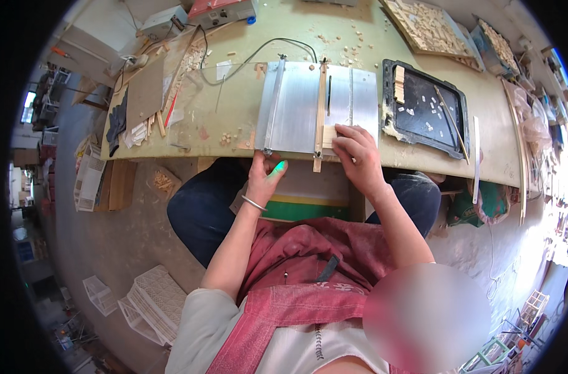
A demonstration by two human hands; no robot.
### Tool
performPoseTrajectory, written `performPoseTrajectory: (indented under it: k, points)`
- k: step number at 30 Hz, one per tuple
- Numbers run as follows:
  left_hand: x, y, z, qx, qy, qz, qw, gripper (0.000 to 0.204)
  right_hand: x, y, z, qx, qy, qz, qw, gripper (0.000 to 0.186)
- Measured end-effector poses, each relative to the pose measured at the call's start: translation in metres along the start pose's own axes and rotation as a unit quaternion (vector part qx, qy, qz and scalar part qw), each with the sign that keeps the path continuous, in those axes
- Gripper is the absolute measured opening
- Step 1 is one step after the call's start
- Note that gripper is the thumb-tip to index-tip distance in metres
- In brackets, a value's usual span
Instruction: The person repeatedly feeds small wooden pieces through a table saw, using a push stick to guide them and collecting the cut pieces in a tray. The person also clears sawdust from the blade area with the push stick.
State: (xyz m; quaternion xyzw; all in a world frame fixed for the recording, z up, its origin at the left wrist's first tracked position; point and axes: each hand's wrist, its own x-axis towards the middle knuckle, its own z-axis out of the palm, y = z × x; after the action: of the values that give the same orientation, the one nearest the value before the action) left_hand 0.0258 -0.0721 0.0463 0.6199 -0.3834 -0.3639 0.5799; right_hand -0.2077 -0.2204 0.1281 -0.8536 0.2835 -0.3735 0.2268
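My right hand [360, 156] rests at the front of a silver metal plate [296, 106], fingers curled over a small flat wood block [329, 135]. The block lies against the right side of a wooden strip [321, 100] that runs from front to back across the plate. A dark narrow slot [329, 95] shows just right of that strip. At the plate's front left corner is my left hand [265, 179], thumb apart from the fingers and lit by a green spot. Some of its fingers are hidden, and nothing shows in it.
Right of the plate, a black tray [463, 115] holds wood blocks [399, 84], white chips and a thin stick. A board of wood pieces [430, 28] lies at the back right. A black cable [252, 53] curves behind the plate. Cardboard [145, 93] and a dark glove [116, 128] lie left.
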Motion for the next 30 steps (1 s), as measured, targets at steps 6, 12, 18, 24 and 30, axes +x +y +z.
performPoseTrajectory:
  k: [6,12,18,24,30]
  points:
    - [0.000,-0.001,-0.001,-0.023,-0.008,0.000,1.000,0.037,0.001,-0.001,-0.003,-0.016,-0.024,-0.001,1.000,0.011]
    - [0.001,-0.004,-0.001,-0.029,-0.015,0.000,0.999,0.040,0.002,-0.003,-0.002,-0.017,-0.023,0.005,1.000,0.008]
    - [0.001,-0.007,-0.003,-0.033,-0.016,-0.005,0.999,0.043,0.002,-0.002,-0.002,-0.018,-0.022,0.004,1.000,0.009]
    - [0.002,-0.015,-0.009,-0.027,-0.045,-0.059,0.997,0.065,0.003,-0.002,-0.002,-0.013,-0.014,-0.004,1.000,0.007]
    - [-0.011,0.015,-0.004,0.058,-0.020,-0.059,0.996,0.060,0.001,-0.001,-0.003,-0.014,-0.020,-0.002,1.000,0.009]
